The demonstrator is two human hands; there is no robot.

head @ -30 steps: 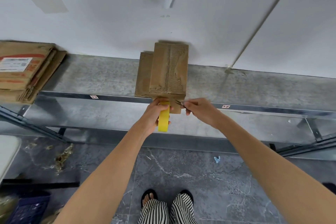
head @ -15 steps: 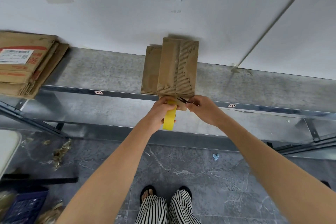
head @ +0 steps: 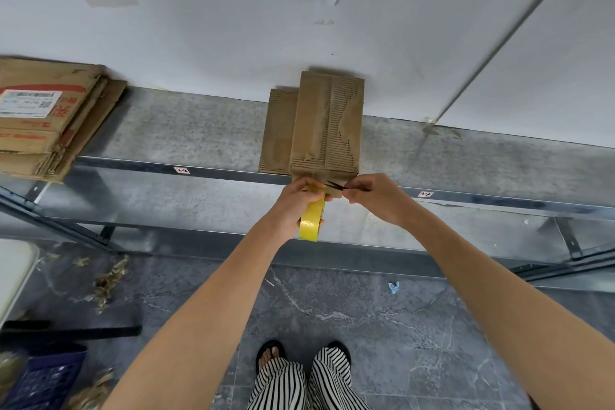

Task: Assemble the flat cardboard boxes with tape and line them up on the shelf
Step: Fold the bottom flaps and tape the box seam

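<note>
A small brown cardboard box (head: 327,125) with torn, ribbed faces stands on the grey shelf (head: 186,136), its near end at the shelf's front edge. My left hand (head: 293,206) grips a yellow tape roll (head: 312,221) just below that end. My right hand (head: 376,198) holds small dark scissors (head: 334,185), whose blades point left at the tape beside the box's lower edge. A second, flatter cardboard piece (head: 278,130) lies against the box's left side.
A stack of flat cardboard boxes (head: 40,116) lies at the shelf's left end. A lower shelf level (head: 166,206) sits beneath. On the marbled floor are paper scraps (head: 106,280), a dark blue crate (head: 40,379) and my sandalled feet (head: 301,356).
Both hands rose slightly toward the box's near end. The scissor blades moved left, closer to the tape by my left hand.
</note>
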